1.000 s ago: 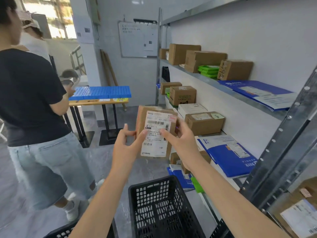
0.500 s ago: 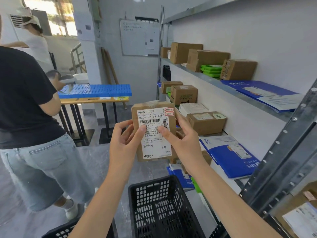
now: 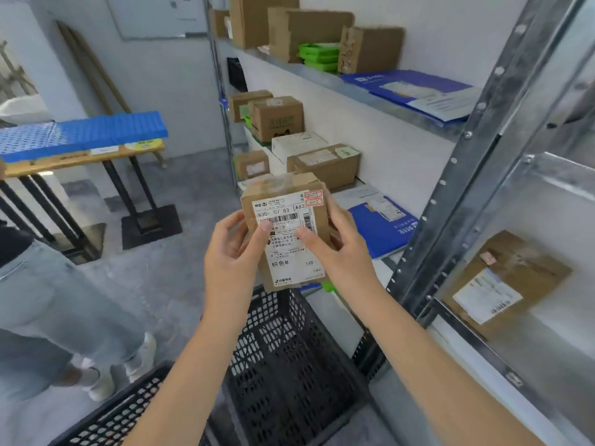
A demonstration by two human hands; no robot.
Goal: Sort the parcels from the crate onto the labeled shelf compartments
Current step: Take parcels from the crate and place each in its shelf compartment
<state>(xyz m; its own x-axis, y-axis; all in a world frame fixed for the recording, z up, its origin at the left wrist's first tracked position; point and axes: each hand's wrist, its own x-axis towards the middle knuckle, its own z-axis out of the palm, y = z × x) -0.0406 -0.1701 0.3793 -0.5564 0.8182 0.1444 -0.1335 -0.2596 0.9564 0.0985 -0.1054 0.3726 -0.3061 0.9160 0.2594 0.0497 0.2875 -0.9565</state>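
Figure: We are holding a small brown cardboard parcel with a white printed label (image 3: 283, 207) upright at the centre of view. It is hanging clear of the black perforated plastic crate (image 3: 289, 349), which is sitting at 6 o'clock from it. Our left grip (image 3: 230, 252) is pinching the parcel's 9 o'clock edge, with the thumb lying on the label. Our right grip (image 3: 338, 252) is pinching the 3 o'clock edge likewise, with the fingers curling behind. At 3 o'clock the grey metal shelving unit (image 3: 476, 140) is carrying brown cardboard boxes (image 3: 277, 119) and a flat blue mailer (image 3: 380, 223). At 10 o'clock a wooden bench (image 3: 80, 159) is bearing blue perforated trays (image 3: 96, 133). At 8 o'clock a person in pale jeans (image 3: 48, 300) is standing.
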